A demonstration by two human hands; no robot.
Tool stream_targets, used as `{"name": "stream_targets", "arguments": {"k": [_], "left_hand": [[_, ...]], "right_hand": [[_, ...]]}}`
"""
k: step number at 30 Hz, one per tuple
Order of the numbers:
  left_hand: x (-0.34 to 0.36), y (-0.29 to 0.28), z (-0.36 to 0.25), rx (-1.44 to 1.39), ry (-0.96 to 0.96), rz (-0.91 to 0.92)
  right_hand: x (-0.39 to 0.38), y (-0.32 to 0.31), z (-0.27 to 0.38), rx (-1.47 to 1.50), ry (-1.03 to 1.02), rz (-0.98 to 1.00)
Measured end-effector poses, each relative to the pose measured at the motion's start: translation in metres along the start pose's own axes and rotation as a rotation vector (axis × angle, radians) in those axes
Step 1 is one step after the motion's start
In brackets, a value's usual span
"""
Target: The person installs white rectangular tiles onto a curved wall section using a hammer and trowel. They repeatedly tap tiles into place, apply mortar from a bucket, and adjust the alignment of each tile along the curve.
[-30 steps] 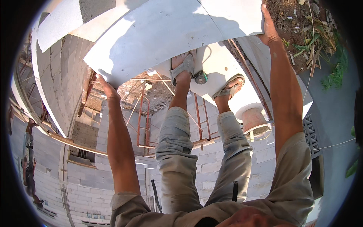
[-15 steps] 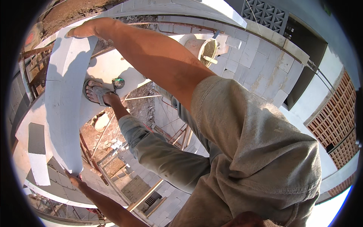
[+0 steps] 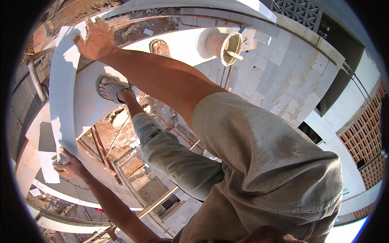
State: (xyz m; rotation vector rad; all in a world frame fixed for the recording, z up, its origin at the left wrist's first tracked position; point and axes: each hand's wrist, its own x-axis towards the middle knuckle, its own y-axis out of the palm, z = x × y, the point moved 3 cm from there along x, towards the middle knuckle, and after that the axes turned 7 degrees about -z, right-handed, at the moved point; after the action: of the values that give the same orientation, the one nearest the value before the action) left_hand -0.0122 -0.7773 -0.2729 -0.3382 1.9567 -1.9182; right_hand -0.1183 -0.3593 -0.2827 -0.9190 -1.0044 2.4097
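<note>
A long white lightweight concrete block (image 3: pixel 64 87) lies lengthwise in front of my feet, along a pale curved wall ledge (image 3: pixel 87 99). My right hand (image 3: pixel 96 40) is at its far end, fingers stretched and spread, with the thumb resting on the block's edge. At its near end is my left hand (image 3: pixel 71 166), thumb up against the block and fingers curled below the end. The block hides part of the left hand's contact. Below the block, a shorter white block piece (image 3: pixel 49 168) sits close to the left hand.
My sandalled feet (image 3: pixel 111 90) stand on the narrow pale ledge. A mortar bucket (image 3: pixel 231 48) with a stick-like handle in it is at the far right of the ledge. Far below are rubble, rusty bars (image 3: pixel 101 148) and timber (image 3: pixel 162 201). A block wall (image 3: pixel 279 77) rises on the right.
The block now lies lower and flatter, showing a narrower face. My right hand's fingers have spread from their grip at the end. The left hand has come up the view, and my other foot now shows.
</note>
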Motion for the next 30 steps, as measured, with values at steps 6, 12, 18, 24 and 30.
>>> {"name": "stream_targets", "arguments": {"k": [6, 12, 18, 24, 30], "left_hand": [[0.021, -0.017, -0.126, 0.113, 0.670, 0.363], [0.016, -0.015, -0.141, 0.252, 0.737, 0.225], [0.012, -0.006, -0.185, 0.493, 0.552, 0.385], [-0.033, -0.010, -0.196, 0.528, 0.592, 0.311], [-0.069, -0.076, -0.205, 0.467, 0.903, 0.443]], "right_hand": [[-0.156, -0.097, -0.175, -0.510, 0.236, 0.399], [-0.237, -0.244, -0.270, -0.461, 0.688, 0.140], [-0.276, -0.309, -0.388, -0.258, 0.775, 0.006], [-0.264, -0.349, -0.475, -0.318, 0.726, -0.309], [-0.156, -0.374, -0.476, -0.511, 0.348, -0.780]]}}
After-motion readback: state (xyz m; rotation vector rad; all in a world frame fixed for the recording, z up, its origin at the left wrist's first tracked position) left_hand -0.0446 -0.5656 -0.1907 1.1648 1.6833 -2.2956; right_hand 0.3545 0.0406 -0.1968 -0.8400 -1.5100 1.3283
